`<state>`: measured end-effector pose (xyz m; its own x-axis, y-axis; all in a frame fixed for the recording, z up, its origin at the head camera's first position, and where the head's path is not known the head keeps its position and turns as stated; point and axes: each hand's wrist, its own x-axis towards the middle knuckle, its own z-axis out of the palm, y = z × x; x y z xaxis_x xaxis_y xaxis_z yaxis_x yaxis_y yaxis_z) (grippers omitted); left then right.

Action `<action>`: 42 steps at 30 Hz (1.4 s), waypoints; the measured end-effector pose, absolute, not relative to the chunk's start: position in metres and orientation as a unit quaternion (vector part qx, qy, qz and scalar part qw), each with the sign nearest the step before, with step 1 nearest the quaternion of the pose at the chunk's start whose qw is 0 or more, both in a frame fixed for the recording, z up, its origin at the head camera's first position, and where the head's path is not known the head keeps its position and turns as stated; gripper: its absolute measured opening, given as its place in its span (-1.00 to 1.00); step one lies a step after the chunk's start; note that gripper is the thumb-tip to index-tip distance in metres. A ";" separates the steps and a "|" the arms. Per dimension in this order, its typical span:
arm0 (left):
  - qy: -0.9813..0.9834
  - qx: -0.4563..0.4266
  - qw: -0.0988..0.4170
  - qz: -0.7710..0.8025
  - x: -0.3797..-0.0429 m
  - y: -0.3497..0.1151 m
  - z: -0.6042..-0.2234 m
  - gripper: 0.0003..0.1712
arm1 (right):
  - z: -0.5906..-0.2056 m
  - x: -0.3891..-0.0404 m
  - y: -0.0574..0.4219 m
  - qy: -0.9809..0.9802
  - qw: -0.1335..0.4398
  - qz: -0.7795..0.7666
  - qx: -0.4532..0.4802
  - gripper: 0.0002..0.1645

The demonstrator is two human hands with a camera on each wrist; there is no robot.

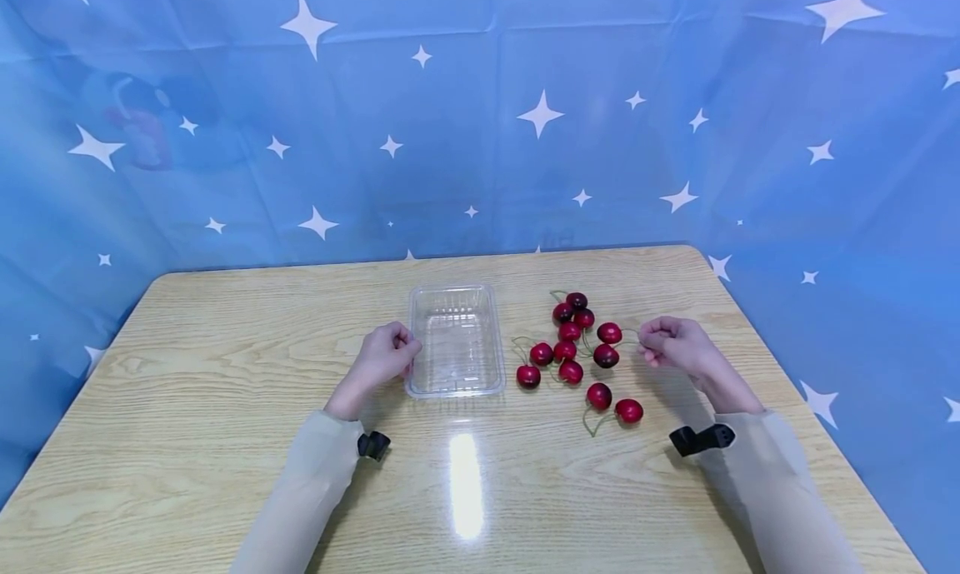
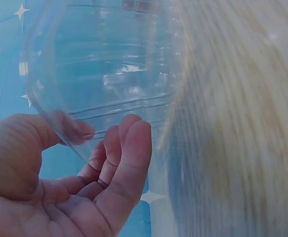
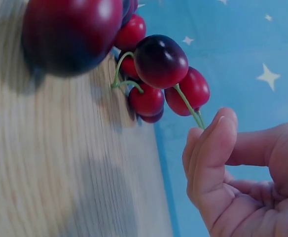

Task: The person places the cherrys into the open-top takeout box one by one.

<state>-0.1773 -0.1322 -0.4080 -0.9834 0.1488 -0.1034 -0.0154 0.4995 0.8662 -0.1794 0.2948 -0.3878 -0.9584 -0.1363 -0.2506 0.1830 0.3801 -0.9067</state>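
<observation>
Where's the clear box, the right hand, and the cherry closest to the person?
Clear box [image 1: 456, 341]: head view, on its bare bottom.
Right hand [image 1: 678, 346]: head view, on the middle of the hand.
Closest cherry [image 1: 629, 411]: head view, on its red skin.

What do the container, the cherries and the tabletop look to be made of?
Container: probably thin plastic, clear and glossy; the tabletop shows through it.
Cherries: smooth and glossy, with bright highlights; real fruit or moulded plastic, I can't tell.
Tabletop: wood-look, pale grain; the strong glare suggests a sealed or laminated surface.
</observation>
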 end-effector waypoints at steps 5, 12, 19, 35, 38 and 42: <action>0.863 0.041 0.082 0.497 -0.177 -0.132 -0.407 -0.90 | -0.388 -0.181 0.289 0.804 0.148 -0.575 0.014 -0.70; 0.864 0.045 0.082 0.495 -0.177 -0.132 -0.407 -0.90 | -0.388 -0.184 0.281 0.790 0.145 -0.596 0.015 -0.71; 0.862 0.041 0.086 0.498 -0.177 -0.132 -0.408 -0.91 | -0.384 -0.188 0.270 0.777 0.147 -0.612 0.014 -0.72; 0.864 0.042 0.085 0.494 -0.177 -0.132 -0.406 -0.90 | -0.378 -0.194 0.245 0.754 0.162 -0.637 0.009 -0.72; 0.864 0.040 0.085 0.494 -0.177 -0.131 -0.406 -0.90 | -0.377 -0.195 0.241 0.752 0.164 -0.639 0.002 -0.76; 0.864 0.040 0.085 0.495 -0.177 -0.131 -0.406 -0.90 | -0.375 -0.197 0.235 0.745 0.164 -0.646 -0.011 -0.80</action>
<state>-0.1765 -0.1313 -0.4057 -0.9824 0.1532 -0.1073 -0.0153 0.5064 0.8622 -0.1969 0.2352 -0.3751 -0.9457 -0.2284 -0.2314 0.1965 0.1654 -0.9664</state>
